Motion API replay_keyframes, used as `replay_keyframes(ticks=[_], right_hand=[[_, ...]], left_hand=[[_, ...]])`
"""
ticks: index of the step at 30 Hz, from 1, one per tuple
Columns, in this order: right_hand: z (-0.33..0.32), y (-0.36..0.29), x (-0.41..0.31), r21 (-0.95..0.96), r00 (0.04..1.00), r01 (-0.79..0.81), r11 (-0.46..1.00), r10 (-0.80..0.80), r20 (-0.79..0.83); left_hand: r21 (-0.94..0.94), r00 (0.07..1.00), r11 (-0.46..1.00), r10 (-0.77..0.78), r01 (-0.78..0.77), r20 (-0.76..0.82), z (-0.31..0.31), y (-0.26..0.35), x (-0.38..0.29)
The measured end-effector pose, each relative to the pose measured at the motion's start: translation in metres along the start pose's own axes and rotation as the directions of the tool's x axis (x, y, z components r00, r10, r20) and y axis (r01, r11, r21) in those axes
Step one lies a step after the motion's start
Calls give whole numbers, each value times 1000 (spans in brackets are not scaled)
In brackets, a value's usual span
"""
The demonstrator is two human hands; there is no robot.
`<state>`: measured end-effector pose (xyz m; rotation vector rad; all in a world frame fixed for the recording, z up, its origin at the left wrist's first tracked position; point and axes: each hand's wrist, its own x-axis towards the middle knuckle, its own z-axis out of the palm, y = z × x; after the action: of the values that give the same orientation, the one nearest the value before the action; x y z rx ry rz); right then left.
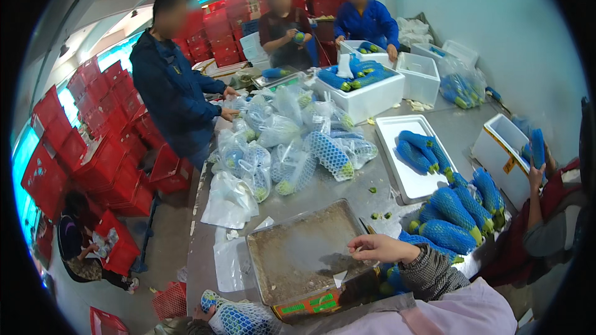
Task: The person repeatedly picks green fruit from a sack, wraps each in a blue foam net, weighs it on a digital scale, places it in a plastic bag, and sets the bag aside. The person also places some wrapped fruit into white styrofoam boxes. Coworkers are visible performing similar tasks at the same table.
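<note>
My right hand (pixel 379 247) is above the right edge of a weighing scale's dirty metal platform (pixel 302 246), thumb and fingers curled together. Whether something small is pinched there, I cannot tell. At the bottom edge, my left hand (pixel 205 314), partly cut off, grips a white net bag (pixel 242 318) with blue-sleeved vegetables inside. Green display panels (pixel 309 304) show on the scale's near side. Right of the scale lies a pile of vegetables in blue net sleeves (pixel 449 216), green ends showing.
Bagged vegetables (pixel 288 135) heap across the metal table (pixel 368 181), with white plastic bags (pixel 229 199) at its left edge. A white foam lid (pixel 412 190) holds sleeved vegetables; a full foam box (pixel 363 102) stands behind. Several people work around the table. Red crates (pixel 111 167) are stacked left.
</note>
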<state>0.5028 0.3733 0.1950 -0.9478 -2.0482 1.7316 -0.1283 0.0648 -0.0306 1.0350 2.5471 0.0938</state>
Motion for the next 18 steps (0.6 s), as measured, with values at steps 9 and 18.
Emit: replay_keyframes(ticks=[9, 18], right_hand=[[-61, -7, -64, -168, 995, 11, 986, -26, -91], [-197, 25, -59, -498, 970, -130, 858, 6, -243]], left_hand=[[-877, 990, 481, -124, 8, -59, -49, 76, -53], [-275, 959, 958, -152, 83, -240, -68, 27, -39]])
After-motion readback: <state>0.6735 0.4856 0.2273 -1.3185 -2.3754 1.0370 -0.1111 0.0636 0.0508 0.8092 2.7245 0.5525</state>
